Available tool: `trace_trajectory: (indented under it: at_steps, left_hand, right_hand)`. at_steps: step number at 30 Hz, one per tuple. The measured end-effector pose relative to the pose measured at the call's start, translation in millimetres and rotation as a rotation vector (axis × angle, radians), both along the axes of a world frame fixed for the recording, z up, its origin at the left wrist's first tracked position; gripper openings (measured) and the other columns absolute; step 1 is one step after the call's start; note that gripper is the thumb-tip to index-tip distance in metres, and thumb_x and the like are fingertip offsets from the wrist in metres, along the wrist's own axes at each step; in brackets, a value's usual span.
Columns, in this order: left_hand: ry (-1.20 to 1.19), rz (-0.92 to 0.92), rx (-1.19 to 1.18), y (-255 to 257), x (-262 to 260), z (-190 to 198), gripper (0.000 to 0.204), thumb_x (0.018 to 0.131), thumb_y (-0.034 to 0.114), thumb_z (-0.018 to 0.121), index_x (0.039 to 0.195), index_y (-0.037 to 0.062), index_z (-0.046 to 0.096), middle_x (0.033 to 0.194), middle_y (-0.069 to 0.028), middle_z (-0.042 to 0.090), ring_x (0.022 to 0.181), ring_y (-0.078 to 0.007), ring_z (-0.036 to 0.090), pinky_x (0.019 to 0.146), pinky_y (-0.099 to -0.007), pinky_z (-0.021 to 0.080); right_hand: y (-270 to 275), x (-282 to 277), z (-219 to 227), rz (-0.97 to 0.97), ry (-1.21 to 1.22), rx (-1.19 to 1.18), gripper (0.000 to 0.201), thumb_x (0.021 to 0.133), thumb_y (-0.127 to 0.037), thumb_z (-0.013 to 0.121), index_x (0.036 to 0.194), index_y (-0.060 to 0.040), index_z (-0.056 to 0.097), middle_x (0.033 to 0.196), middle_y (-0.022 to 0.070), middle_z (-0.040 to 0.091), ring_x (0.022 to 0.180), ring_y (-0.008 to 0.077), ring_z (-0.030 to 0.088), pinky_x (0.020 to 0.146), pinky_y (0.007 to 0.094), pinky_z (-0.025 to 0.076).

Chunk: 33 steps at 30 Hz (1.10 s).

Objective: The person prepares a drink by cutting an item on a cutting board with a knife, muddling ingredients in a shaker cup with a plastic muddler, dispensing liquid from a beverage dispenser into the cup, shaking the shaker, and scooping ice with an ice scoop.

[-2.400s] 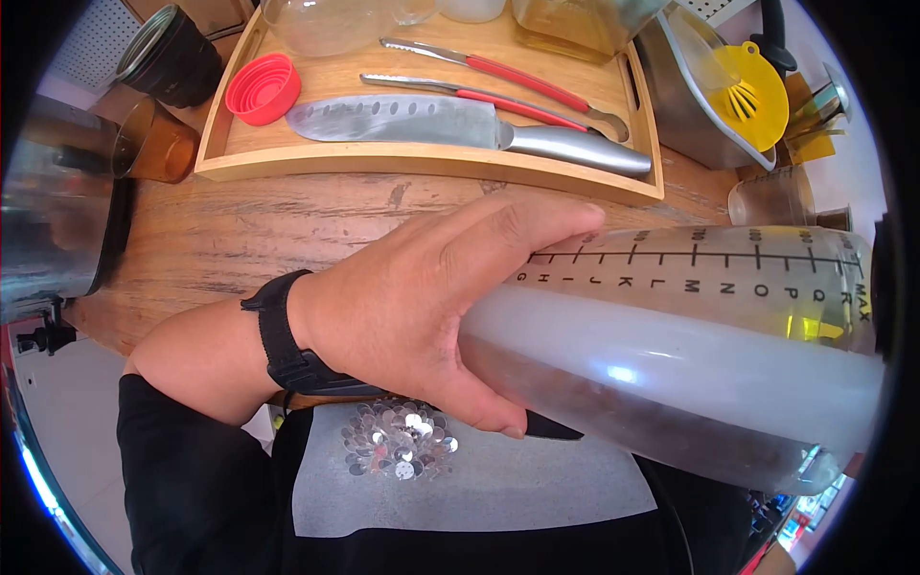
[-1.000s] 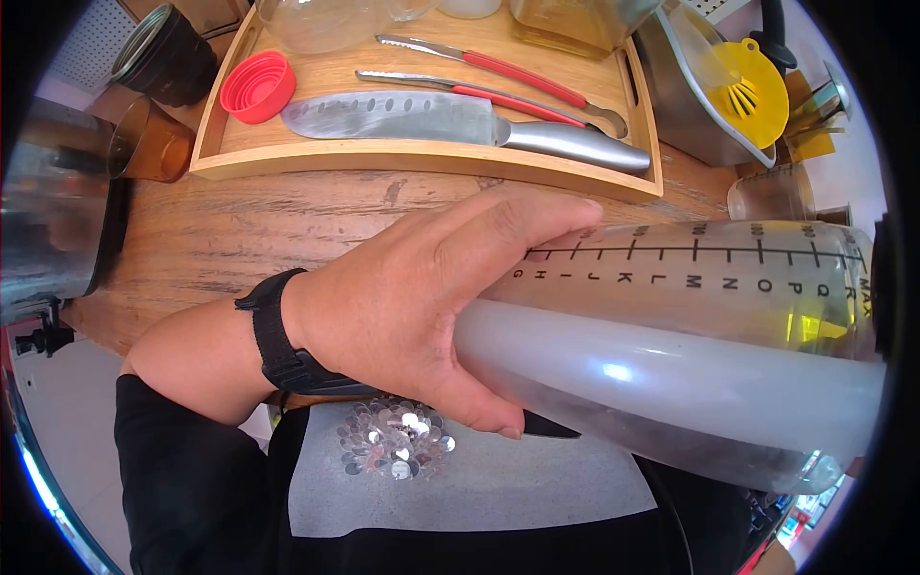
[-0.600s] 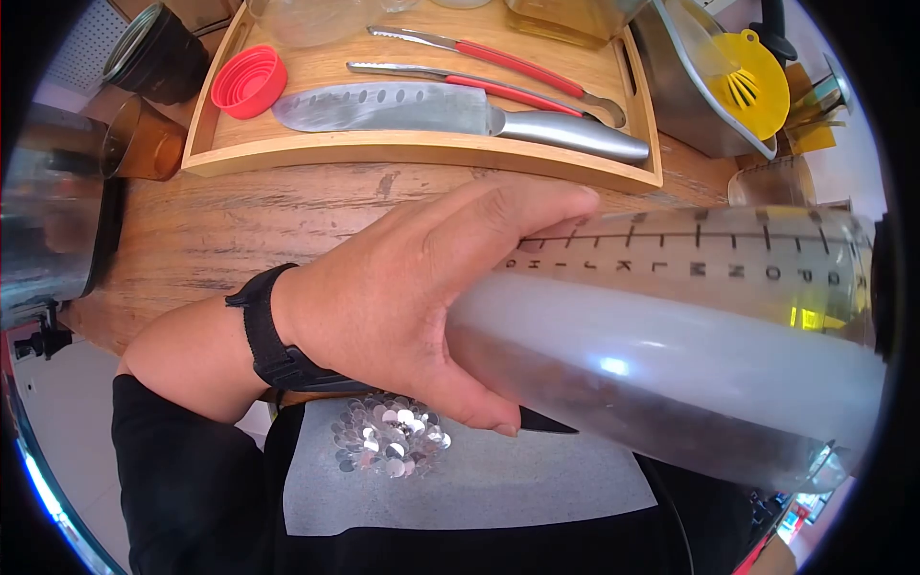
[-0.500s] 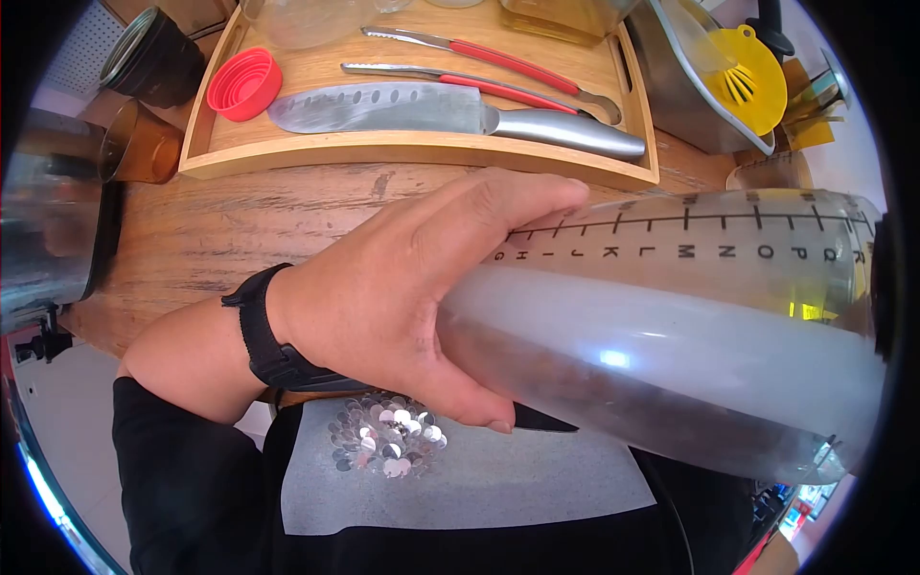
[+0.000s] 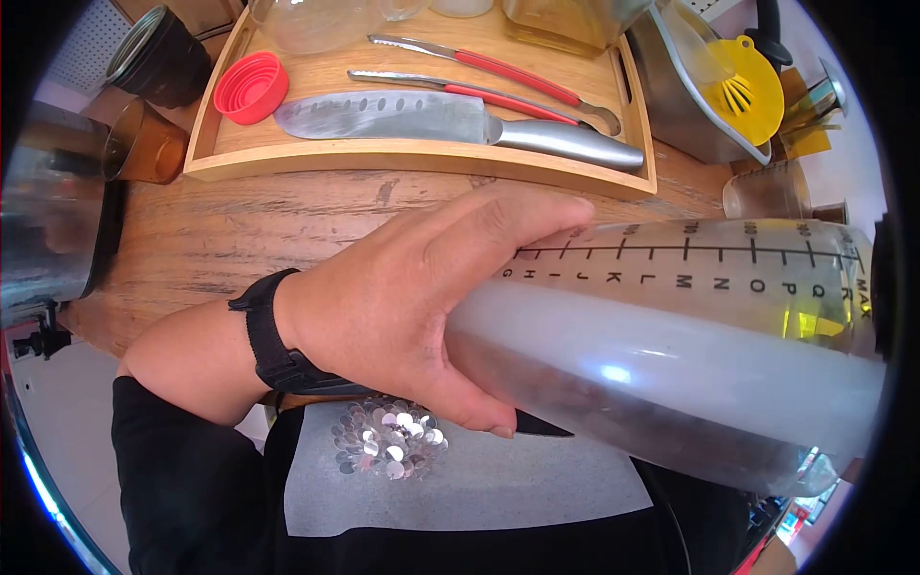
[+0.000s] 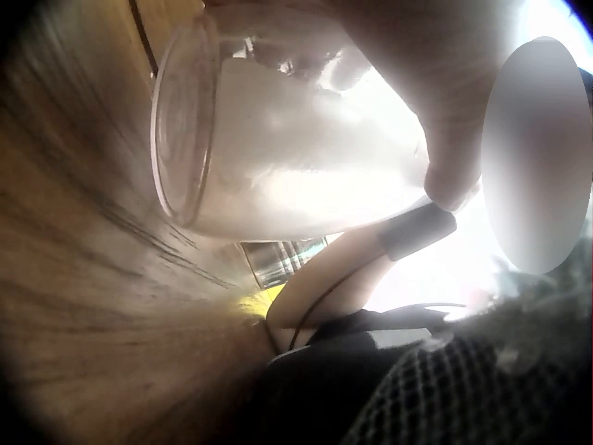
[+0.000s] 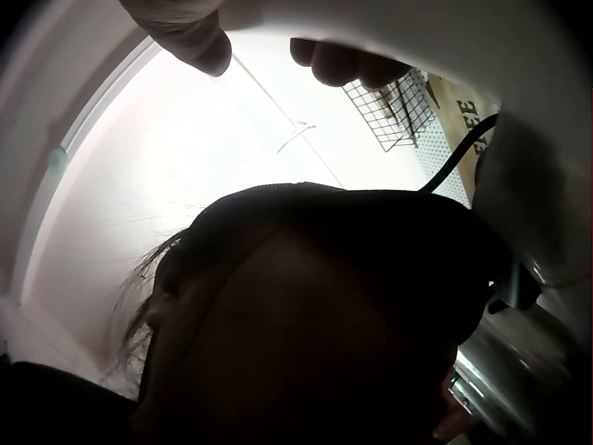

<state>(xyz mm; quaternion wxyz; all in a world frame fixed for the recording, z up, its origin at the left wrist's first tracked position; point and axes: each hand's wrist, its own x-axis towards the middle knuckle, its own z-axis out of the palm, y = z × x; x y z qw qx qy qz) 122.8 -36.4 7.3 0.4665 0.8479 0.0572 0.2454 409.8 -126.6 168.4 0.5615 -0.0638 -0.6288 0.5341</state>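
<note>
My left hand [image 5: 383, 297] grips a large clear measuring container [image 5: 757, 287] in the head view. Black scale lines, letters and a MAX mark run along its side, and it lies tilted across the view. My thumb and index finger spread round its left end. The left wrist view shows the same container [image 6: 296, 148] with its round end turned toward the wooden table. In the right wrist view my right hand's fingertips [image 7: 347, 63] and thumb [image 7: 199, 42] show dark against bright light, near a head. What that hand holds I cannot tell.
Beyond the hand stands a wooden tray [image 5: 431, 163] with a knife [image 5: 393, 117], red-handled tongs [image 5: 517, 77] and a red collapsible cup [image 5: 251, 88]. Amber cup [image 5: 144, 144] and dark cups stand left. A metal pan [image 5: 685, 96] and yellow funnel [image 5: 747, 91] are right.
The container rises a little in the head view, its markings turning slightly, then comes back down. My left hand keeps its grip, and the tray shifts slightly in view.
</note>
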Motion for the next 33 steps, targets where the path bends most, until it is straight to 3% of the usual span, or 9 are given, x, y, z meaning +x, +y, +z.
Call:
trace_trajectory:
  at_steps: [2, 33]
  left_hand:
    - [-0.018, -0.009, -0.013, -0.1, 0.6, -1.3, 0.119, 0.048, 0.04, 0.093, 0.142, 0.0022, 0.031, 0.135, -0.014, 0.044, 0.122, -0.0282, 0.047, 0.101, -0.0376, 0.037]
    - [0.029, -0.006, -0.096, -2.6, 1.8, 3.0, 0.115, 0.05, 0.041, 0.092, 0.141, 0.0033, 0.032, 0.13, -0.0147, 0.046, 0.117, -0.0286, 0.05, 0.097, -0.0364, 0.041]
  right_hand:
    - [1.4, 8.0, 2.8, -0.001, -0.088, -0.052, 0.017, 0.084, -0.015, 0.069, 0.08, -0.0049, 0.055, 0.067, 0.0041, 0.059, 0.057, 0.0136, 0.062, 0.055, 0.0245, 0.058]
    - [7.4, 4.4, -9.3, 0.047, 0.1, 0.133, 0.019, 0.084, -0.016, 0.069, 0.083, -0.0041, 0.054, 0.068, 0.0043, 0.058, 0.059, 0.0144, 0.063, 0.055, 0.0266, 0.058]
